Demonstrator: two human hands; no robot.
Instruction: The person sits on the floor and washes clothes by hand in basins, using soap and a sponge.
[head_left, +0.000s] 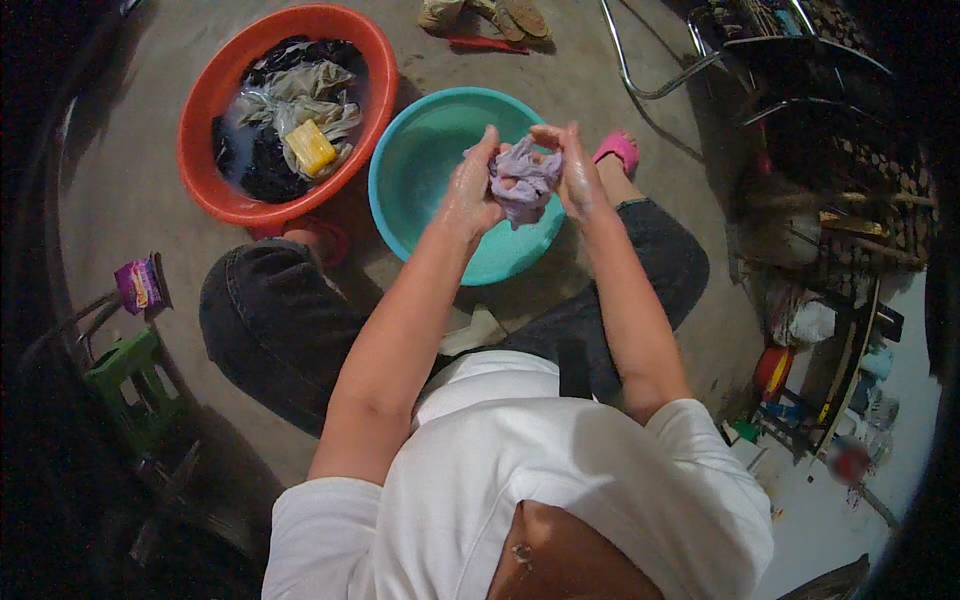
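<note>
A crumpled lilac cloth (523, 184) is bunched between my two hands, above a turquoise plastic basin (420, 120). My left hand (474, 187) grips its left side with the thumb raised. On the other side my right hand (577, 176) holds it, fingers curled over the top edge. Both hands look wet. To the left stands an orange-red plastic tub (289, 211) with dark clothes (259, 161) soaking in cloudy water. A greyish-beige cloth (311, 86) lies on them, and a yellow bar of laundry soap (310, 147) rests on that cloth.
A purple packet (140, 286) and a green plastic stool (139, 390) are at the left. Beyond the basin lie a pair of shoes (517, 19). A metal-framed chair (660, 90) stands at upper right, with a cluttered shelf (847, 367) below. My knees flank the basin.
</note>
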